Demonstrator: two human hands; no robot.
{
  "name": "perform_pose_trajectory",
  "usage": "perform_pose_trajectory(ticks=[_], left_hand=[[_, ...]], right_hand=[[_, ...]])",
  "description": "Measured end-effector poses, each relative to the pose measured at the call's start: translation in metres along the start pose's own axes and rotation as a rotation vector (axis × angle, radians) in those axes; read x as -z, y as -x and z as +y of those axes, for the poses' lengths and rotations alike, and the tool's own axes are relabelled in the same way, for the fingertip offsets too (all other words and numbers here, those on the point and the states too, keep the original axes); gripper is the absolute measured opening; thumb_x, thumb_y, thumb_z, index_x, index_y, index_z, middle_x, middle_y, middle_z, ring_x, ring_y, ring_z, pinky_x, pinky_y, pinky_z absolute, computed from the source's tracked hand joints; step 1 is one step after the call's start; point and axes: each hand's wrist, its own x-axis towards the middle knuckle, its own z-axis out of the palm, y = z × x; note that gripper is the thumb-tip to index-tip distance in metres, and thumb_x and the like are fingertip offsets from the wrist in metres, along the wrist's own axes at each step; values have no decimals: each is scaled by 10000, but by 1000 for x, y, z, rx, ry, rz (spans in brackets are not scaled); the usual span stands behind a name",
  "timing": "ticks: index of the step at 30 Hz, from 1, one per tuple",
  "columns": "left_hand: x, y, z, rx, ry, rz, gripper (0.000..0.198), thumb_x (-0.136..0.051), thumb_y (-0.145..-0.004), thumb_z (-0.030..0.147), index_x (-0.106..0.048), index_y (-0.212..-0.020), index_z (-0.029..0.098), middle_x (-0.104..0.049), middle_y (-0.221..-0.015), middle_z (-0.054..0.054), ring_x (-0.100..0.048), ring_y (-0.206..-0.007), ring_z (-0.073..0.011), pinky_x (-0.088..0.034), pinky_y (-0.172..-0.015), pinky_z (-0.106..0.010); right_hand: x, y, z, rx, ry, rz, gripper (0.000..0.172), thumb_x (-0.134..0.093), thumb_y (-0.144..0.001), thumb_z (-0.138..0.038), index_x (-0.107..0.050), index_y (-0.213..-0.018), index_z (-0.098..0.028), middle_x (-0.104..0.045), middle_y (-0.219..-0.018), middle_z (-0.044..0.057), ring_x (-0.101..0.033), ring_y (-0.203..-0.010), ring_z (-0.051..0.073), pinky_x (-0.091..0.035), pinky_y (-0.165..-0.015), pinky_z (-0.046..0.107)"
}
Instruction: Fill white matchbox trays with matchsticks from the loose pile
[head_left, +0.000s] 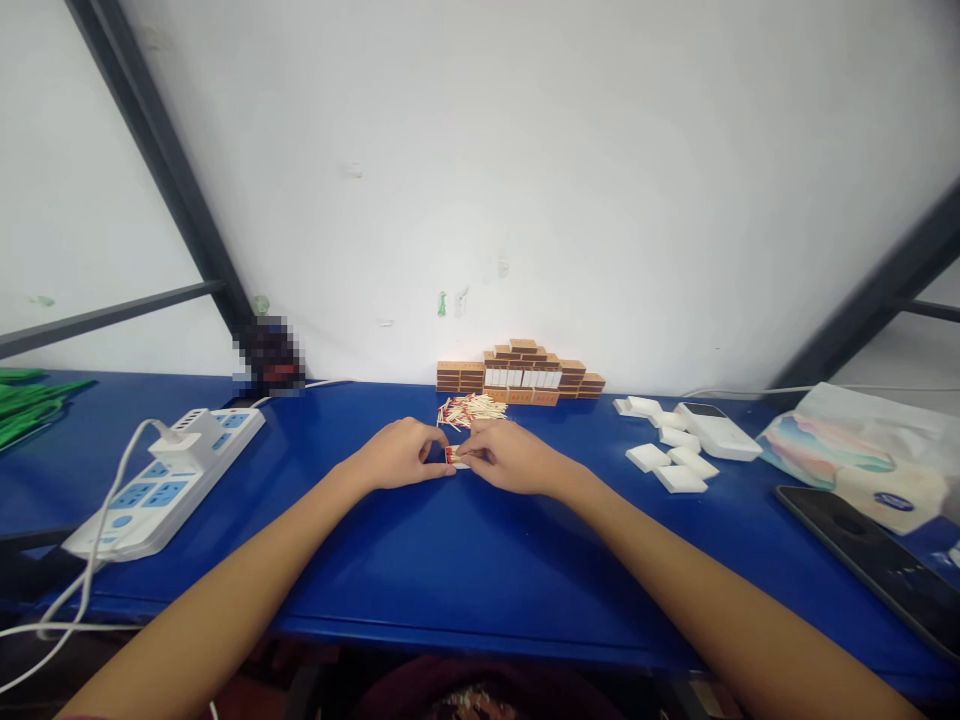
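Between my two hands, on the blue table, lies a small white matchbox tray (451, 466) with red-headed matches inside. My left hand (401, 455) holds the tray at its left end, thumb in front and fingers behind. Over the tray's right side, my right hand (514, 457) has its thumb and fingers drawn together at the matches; its fingertips partly hide what they hold. Just behind the hands is a loose pile of matches (472, 408). Beyond it, brown matchboxes (523, 352) are stacked against the wall, with a row of white trays (523, 378) standing among them.
Several white trays (679, 478) lie scattered at the right, beside a white device (720, 432). Farther right are a tissue pack (862, 460) and a black phone (870, 560). At the left sit a power strip (165, 490) with a white cable and green material (34, 405).
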Motion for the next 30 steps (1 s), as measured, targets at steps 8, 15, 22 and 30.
perform_pose_trajectory(ticks=[8,15,22,30], left_hand=[[0,0,0,7,-5,2,399,-674,-879,587,-744,-1020,220,-680,-678,12,-620,-609,-151,-343,-588,-253],[0,0,0,-1,-1,5,396,-676,-877,586,-746,-1017,223,-675,-670,9,-622,-611,-155,-345,-593,-254],[1,0,1,8,-11,-3,392,-681,-876,579,-747,-1023,222,-678,-676,9,-624,-620,-155,-348,-600,-256],[0,0,1,7,-6,3,418,-668,-875,602,-750,-1031,222,-677,-676,6,-623,-617,-157,-349,-595,-259]], right_hand=[[-1,0,1,-8,19,2,215,-562,-968,-189,-706,-810,-169,-493,-736,5,-456,-677,131,-285,-640,268],[-1,1,1,-19,41,-3,236,-548,-965,-178,-671,-764,-166,-481,-737,2,-445,-671,128,-271,-632,269],[-1,0,2,-25,37,-8,263,-534,-973,-178,-644,-735,-160,-480,-739,3,-428,-654,120,-261,-634,271],[-2,0,3,-20,49,-5,278,-536,-974,-186,-641,-718,-156,-490,-725,4,-419,-644,119,-253,-629,273]])
